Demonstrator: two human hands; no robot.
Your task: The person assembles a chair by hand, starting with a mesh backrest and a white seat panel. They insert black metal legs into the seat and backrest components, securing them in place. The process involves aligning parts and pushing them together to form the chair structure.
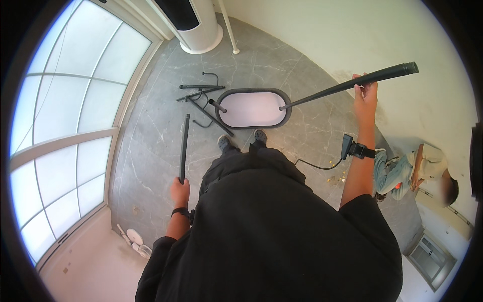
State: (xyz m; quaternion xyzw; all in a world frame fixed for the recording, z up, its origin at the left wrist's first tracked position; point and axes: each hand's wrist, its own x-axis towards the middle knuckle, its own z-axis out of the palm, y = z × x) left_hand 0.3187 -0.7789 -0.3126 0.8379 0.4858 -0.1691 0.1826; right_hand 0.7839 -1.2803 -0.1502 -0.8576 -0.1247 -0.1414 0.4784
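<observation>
An oval base (251, 124) with a dark raised rim and a pale inside lies on the floor in front of my feet. From its right end rises a long black pole (342, 86), leaning right in this view, and my right hand (366, 102) is closed on it near the top. A much shorter black stub (217, 105) stands at the base's left end. My left hand (179, 192) grips the lower end of a separate black tube (184, 146), held upright to the left of the base and apart from it.
Several black tubes and curved hooked pieces (201, 93) lie left of the base. A white column-shaped appliance (201, 40) and a thin white post (230, 30) stand beyond. At right, another person (427, 163) sits low by the wall. Large windows (83, 75) line the left.
</observation>
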